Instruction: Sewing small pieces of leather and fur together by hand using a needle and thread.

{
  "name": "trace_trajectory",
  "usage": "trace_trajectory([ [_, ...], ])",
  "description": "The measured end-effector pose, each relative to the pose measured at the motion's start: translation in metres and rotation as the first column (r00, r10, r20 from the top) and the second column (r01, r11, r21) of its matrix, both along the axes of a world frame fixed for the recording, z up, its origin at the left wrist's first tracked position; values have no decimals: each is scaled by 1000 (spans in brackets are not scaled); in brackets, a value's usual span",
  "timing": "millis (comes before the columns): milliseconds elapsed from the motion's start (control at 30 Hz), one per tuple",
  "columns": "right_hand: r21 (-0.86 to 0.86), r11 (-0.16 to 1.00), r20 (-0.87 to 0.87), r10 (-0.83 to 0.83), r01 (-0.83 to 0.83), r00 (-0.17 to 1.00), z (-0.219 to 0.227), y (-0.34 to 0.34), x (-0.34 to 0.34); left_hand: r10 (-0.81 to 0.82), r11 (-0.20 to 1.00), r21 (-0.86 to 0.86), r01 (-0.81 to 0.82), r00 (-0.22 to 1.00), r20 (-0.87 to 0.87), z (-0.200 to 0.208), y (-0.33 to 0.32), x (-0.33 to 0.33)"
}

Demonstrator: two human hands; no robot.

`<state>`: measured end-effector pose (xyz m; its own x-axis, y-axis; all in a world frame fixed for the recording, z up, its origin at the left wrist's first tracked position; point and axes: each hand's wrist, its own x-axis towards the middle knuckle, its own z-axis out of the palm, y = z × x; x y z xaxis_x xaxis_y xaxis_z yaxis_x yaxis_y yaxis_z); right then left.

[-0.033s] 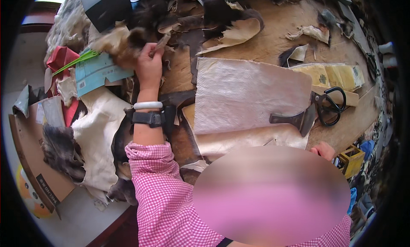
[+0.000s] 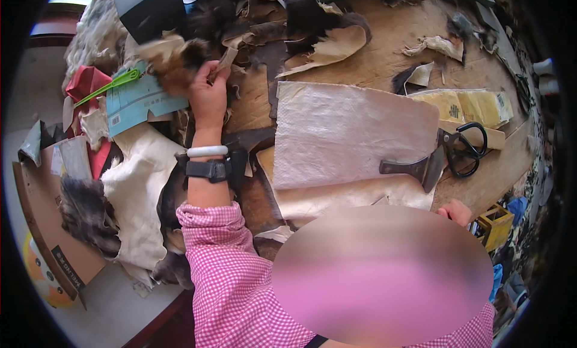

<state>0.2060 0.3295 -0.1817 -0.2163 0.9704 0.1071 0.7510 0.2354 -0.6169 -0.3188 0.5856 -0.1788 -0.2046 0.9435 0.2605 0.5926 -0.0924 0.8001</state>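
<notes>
My left hand [image 2: 208, 98] reaches to the far left of the table, with thumb and fingers closed on a scrap of fur hide [image 2: 171, 59]. The scrap has brown and dark hair, and a pale strip of it stands out above my thumb; motion blurs part of it. My right hand [image 2: 458, 212] rests at the table's near right edge with its fingers curled. Its palm, and anything in it, is hidden. Between my hands lies a pale pinkish sheet [image 2: 354, 134] with a rolled near edge. Black-handled scissors [image 2: 466, 149] lie across its right side.
A blue card [image 2: 141, 104], a green plastic tool [image 2: 111, 85] and a cream hide [image 2: 135, 185] lie left of my forearm. More fur pieces [image 2: 342, 44] are at the back. Flattened yellow packaging [image 2: 469, 105] lies behind the scissors. A yellow crate [image 2: 496, 226] stands beyond the right edge.
My left hand has shifted very slightly, and the fur scrap in it has swung a little. My right hand and the scissors have not moved.
</notes>
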Motion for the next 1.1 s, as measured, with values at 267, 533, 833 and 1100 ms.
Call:
trace_trajectory([
  [267, 5, 1000, 0, -3, 3, 1000, 0, 1, -1, -43, 996, -53, 77, 881, 472, 36, -21, 9],
  [533, 1, 1000, -3, 2, -2, 1000, 0, 1, 0, -146, 989, 69, 129, 900, 410, 49, -27, 34],
  [833, -10, 1000, 7, -3, 3, 1000, 0, 0, 0, -363, 874, 359, 327, 931, 38, 68, -57, 80],
  [1100, -19, 1000, -5, -11, 11, 1000, 1, 1, -2, -516, 831, 379, 408, 820, 248, 80, -68, 96],
])
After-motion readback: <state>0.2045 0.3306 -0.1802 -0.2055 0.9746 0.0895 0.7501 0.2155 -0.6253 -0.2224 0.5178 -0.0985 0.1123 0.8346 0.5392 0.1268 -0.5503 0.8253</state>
